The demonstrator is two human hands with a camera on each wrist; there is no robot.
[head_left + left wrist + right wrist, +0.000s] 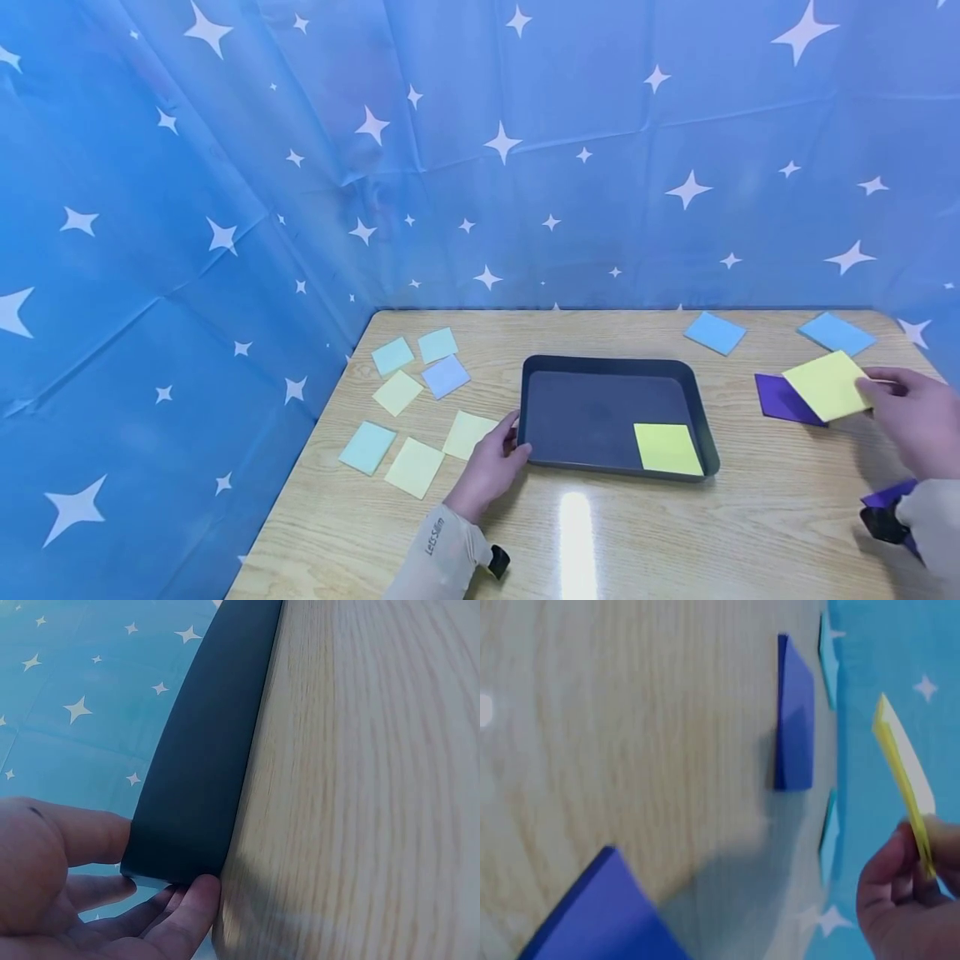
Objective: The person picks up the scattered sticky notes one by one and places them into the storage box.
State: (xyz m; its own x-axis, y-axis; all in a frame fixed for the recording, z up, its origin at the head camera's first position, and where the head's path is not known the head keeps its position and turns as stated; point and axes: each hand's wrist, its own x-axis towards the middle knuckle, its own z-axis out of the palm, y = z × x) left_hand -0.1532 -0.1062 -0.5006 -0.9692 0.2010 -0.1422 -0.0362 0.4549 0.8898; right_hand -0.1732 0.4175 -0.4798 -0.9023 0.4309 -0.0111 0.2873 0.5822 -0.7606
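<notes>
A dark rectangular tray (600,417) lies on the wooden table, with a yellow square sticky note pad (667,448) in its front right corner. My left hand (491,467) grips the tray's left end near the front corner; in the left wrist view the thumb and fingers (196,900) are on either side of its wall (199,750). Over at the right, my right hand (911,417) pinches another yellow sticky note pad (825,385) by its edge, tilted above the table. Beneath that pad lies a purple pad (776,400), partly covered by it in the head view.
Two blue pads (716,332) (836,332) lie along the back right. Another purple pad (607,915) sits under the right forearm. Left of the tray are several pale green, yellow and lavender notes (446,377). A blue starred curtain (450,192) hangs behind the table.
</notes>
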